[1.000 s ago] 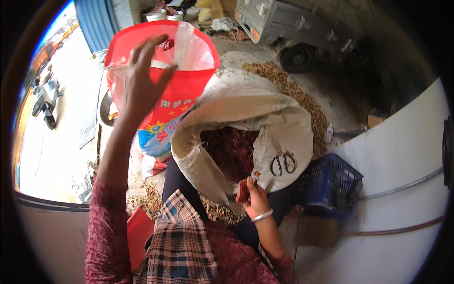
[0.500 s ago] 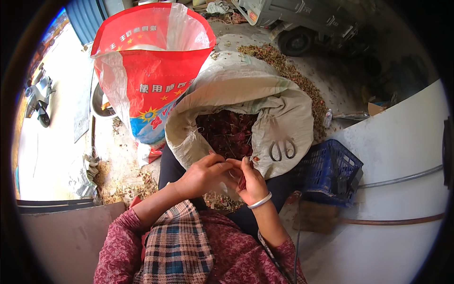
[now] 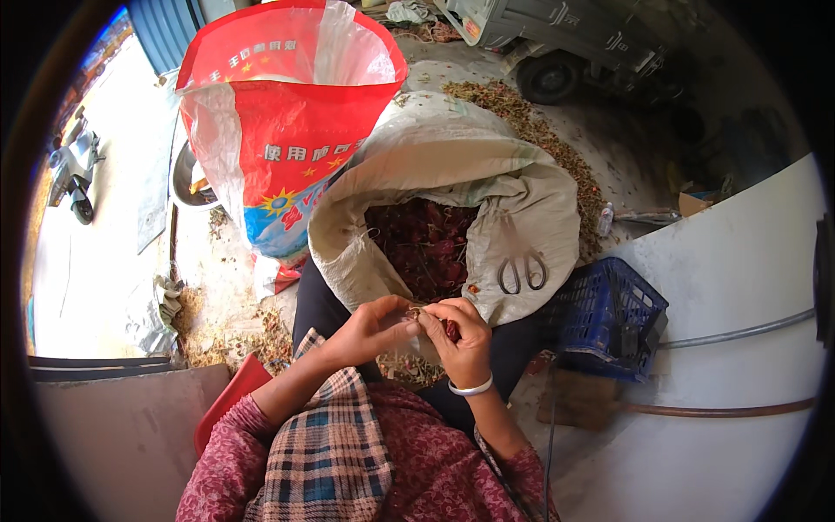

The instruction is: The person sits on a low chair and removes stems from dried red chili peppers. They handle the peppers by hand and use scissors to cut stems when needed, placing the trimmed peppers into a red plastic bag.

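Note:
My left hand [image 3: 374, 331] and my right hand [image 3: 459, 339] meet over my lap, at the near edge of a white woven sack [image 3: 522, 217]. Dark red dried chili peppers [image 3: 451, 330] are held in the closed fingers of my right hand, which has a pale bangle on its wrist. The left thumb and fingers pinch a small brownish stem end [image 3: 414, 313] beside the right fingertips. Inside the open sack lies a heap of dried chili peppers [image 3: 422, 244]. Scissors [image 3: 522, 271] rest on the sack's folded right side, handles toward me.
A tall red plastic bag [image 3: 296, 117] stands open at the left, touching the sack. To the right is a blue plastic crate [image 3: 609, 317]. Stem scraps [image 3: 531, 122] litter the floor behind the sack. A three-wheeled vehicle [image 3: 565, 43] stands farther back; a scooter [image 3: 78, 174] is far left.
Both hands have shifted slightly nearer my body, and the right hand has turned, its knuckles now facing up. The left fingers have come to the stem end. The view has tilted a little.

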Demonstrator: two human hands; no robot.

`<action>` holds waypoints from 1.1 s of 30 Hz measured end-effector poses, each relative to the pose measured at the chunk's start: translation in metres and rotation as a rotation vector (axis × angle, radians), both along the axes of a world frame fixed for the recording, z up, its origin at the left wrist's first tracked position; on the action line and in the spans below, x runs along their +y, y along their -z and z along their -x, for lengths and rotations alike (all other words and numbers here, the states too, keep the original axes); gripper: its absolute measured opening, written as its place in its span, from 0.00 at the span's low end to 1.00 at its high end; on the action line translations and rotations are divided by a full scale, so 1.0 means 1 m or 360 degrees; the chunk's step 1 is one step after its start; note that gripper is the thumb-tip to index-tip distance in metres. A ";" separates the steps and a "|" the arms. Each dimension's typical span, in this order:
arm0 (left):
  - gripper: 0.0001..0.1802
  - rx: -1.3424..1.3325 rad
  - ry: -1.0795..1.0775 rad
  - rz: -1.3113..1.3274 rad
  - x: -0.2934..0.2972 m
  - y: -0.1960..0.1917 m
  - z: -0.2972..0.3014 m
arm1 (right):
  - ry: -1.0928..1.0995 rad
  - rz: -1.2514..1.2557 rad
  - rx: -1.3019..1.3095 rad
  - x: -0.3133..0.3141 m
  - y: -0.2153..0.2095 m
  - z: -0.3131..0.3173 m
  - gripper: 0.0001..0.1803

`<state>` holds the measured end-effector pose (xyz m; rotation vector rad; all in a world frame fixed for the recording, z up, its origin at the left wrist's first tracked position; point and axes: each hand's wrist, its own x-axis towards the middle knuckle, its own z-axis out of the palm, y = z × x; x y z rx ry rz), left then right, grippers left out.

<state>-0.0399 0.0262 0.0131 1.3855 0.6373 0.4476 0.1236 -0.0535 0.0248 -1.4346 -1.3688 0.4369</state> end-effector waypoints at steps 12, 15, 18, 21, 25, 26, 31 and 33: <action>0.13 -0.0303 0.0059 0.0147 -0.015 -0.009 -0.011 | 0.0114 0.0306 0.0980 -0.010 -0.001 0.011 0.08; 0.13 -0.0269 -0.0010 -0.0350 -0.013 -0.011 -0.013 | 0.0034 0.0548 0.1738 -0.009 -0.002 0.011 0.08; 0.09 -0.0336 -0.0020 -0.0954 -0.005 -0.002 -0.014 | -0.0037 0.0661 0.2085 -0.008 -0.006 0.009 0.07; 0.07 -0.0341 -0.0041 -0.1385 -0.004 -0.002 -0.016 | -0.0016 0.0710 0.2168 -0.007 -0.004 0.009 0.07; 0.09 -0.0202 -0.0069 -0.1515 -0.008 -0.013 -0.015 | -0.0029 0.0611 0.1943 -0.003 -0.003 0.010 0.09; 0.09 -0.0269 -0.0045 -0.1498 -0.011 -0.012 -0.013 | -0.0058 0.0573 0.1840 -0.002 -0.001 0.008 0.09; 0.04 -0.0097 -0.0245 -0.1073 -0.021 0.004 0.006 | -0.0135 0.0573 0.1171 -0.009 0.020 -0.042 0.13; 0.06 0.0033 -0.0378 -0.0558 -0.015 0.004 0.012 | -0.0613 0.0632 0.0299 -0.024 0.051 -0.022 0.10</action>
